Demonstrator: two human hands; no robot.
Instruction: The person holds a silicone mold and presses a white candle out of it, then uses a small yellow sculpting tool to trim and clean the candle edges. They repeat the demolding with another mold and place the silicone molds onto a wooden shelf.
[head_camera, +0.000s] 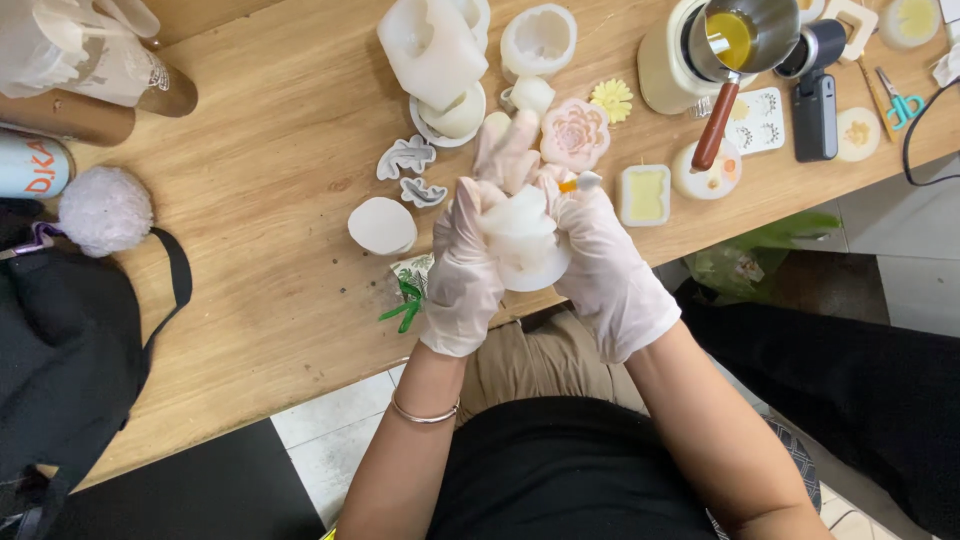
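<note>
Both my hands wear white gloves and hold a white, translucent silicone mould (522, 245) above the front edge of the wooden table (280, 180). My left hand (467, 262) grips its left side, fingers pointing up. My right hand (605, 265) clasps its right side and also pinches a thin stick with a yellow band and white tip (581, 182). A pink flower-shaped piece (575, 133) lies on the table just beyond my hands.
Several white moulds (435, 45) and small cast shapes lie on the table, with a yellow flower (612, 99), a metal pot of yellow liquid (740, 35) with a brown handle, scissors (903, 103) and a square yellow block (646, 194). A black bag (70, 350) and pompom (104, 210) sit left.
</note>
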